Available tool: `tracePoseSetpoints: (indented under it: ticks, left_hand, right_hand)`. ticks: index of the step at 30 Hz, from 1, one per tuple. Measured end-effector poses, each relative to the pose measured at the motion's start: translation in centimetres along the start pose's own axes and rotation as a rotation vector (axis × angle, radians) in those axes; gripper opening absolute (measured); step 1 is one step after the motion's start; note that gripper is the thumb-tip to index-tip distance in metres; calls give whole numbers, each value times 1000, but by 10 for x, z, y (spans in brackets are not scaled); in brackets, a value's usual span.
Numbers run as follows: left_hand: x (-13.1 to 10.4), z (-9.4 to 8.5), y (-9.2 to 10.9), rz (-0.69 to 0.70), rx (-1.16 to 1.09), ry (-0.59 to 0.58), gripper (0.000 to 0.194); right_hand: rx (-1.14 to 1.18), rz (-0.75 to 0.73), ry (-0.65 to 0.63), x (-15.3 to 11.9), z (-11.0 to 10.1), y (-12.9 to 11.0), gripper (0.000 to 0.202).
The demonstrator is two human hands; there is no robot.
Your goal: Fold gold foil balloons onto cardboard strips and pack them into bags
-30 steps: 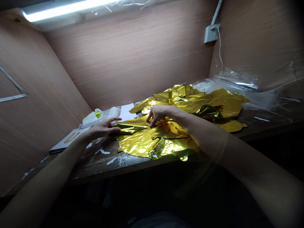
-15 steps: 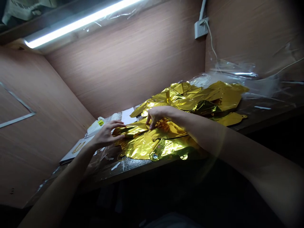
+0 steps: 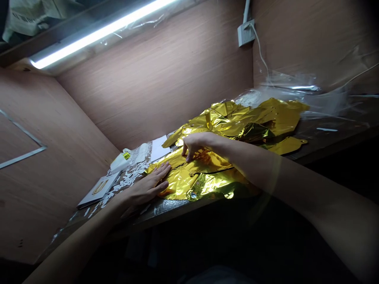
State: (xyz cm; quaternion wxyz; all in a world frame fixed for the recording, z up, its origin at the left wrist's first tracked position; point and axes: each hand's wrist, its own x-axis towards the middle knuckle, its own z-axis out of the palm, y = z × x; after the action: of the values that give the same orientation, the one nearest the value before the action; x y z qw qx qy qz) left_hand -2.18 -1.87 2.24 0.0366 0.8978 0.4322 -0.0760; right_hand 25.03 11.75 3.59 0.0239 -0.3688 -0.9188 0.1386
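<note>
Flat, uninflated gold foil balloons lie in a crinkled, overlapping layer along the front of the bench. My left hand rests on the left end of the front balloon, palm down, fingers stretched out and thumb apart. Further right, my right hand is bent at the wrist with its fingers curled down onto the same foil. Its thumb and forefinger press at a fold there; the other fingers are hidden behind the hand. Small tabs with holes show on some balloon edges.
More gold balloons are heaped behind my right forearm. Clear plastic bags lie at the back right, below a white power socket. White paper scraps and a flat white box lie on the left. A tube light shines above.
My left hand has moved right and down from the balloon's left edge and now lies flat on the foil. The right hand stays in place. White scraps on the left now show more.
</note>
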Motion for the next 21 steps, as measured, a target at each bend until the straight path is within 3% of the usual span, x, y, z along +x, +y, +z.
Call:
tracePoseSetpoints:
  ticks: [3,9,12,17,21]
  left_hand:
    - [-3,-1,-6,-33,7,-14,86]
    - [-14,8,-42,-155,21,-32,84]
    - [-17,10,-49,-184,81,-15,88]
    - [-7,3,-21,-2,125,79,95]
    - [4,1,-1,104,84,30,93]
  right_hand:
    - [35,-6,3,1,1,1,62]
    - [63,43,20,2,1,-3,59]
    - [51,50,29,2,1,-4,54]
    - [33,-1,18,5,1,0,50]
    - [-14,0,-10,5,1,0,55]
